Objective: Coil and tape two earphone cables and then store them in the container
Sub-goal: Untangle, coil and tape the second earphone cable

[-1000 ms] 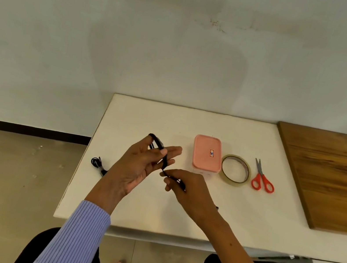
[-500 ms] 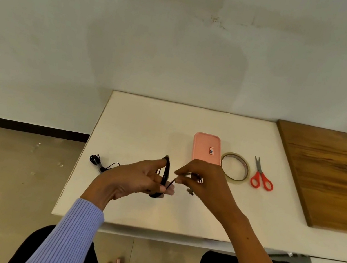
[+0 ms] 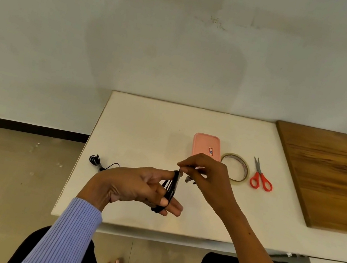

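The thin black earphone cable (image 3: 170, 188) now sits as a tight bundle of loops stretched across the spread fingers of the left hand (image 3: 134, 188), from the index fingertip down to the lower fingers. A second ago the loops were fewer and looser on that hand, with a length of cable trailing to the right hand; half a second ago the right hand was closing in on the top of the bundle. Now the right hand (image 3: 206, 176) pinches the last short end at the top of the coil, and the small earbud pieces (image 3: 189, 180) dangle just beside its fingertips. Both hands have also lifted toward the far side of the white table (image 3: 145, 126), so the right hand partly covers the near edge of the pink rectangular plastic container (image 3: 206, 145).

In my judgement the winding of this first cable is almost done and the loose end is being laid or tucked in; taping comes next. The roll of clear adhesive tape (image 3: 234, 170) lies untouched just right of the container, with the red-handled scissors (image 3: 260, 178) near it. The second black earphone cable (image 3: 98, 163) lies in a small loose heap near the left edge of the table, not yet handled.

The container's lid is on and carries a small white sticker with a red and blue mark; its writing is too small to read. Nothing legible shows on the tape or scissors.
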